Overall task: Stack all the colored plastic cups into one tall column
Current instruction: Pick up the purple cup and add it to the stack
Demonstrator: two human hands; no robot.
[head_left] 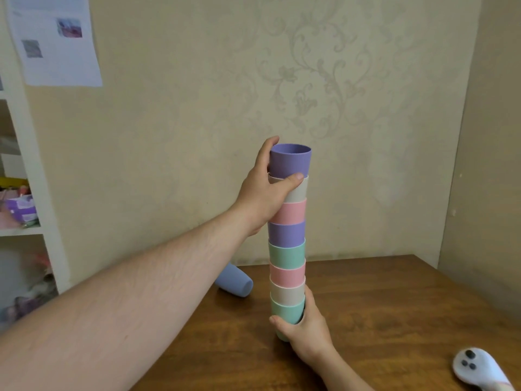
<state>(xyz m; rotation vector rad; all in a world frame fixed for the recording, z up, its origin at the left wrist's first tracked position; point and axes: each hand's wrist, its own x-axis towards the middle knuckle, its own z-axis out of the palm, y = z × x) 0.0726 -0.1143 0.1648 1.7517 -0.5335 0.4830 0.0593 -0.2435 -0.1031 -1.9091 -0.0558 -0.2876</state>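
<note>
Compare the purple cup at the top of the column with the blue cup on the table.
The purple cup stands upright, mouth up, nested in the column; the blue cup lies on its side, apart. The left hand holds the purple one; nothing touches the blue one. Both are plain plastic cups.

A tall column of nested plastic cups (287,238) stands upright on the bench (380,306), mouths up. From the top it runs purple cup (291,160), cream, pink, purple, mint green, pink, cream, and a mint green bottom cup (286,313) whose base meets the bench. Each cup sits inside the one below, so only its upper band shows. The column leans very slightly. One blue cup (235,282) lies on its side on the bench, left of the column and apart from it, its mouth turned toward the right.
</note>
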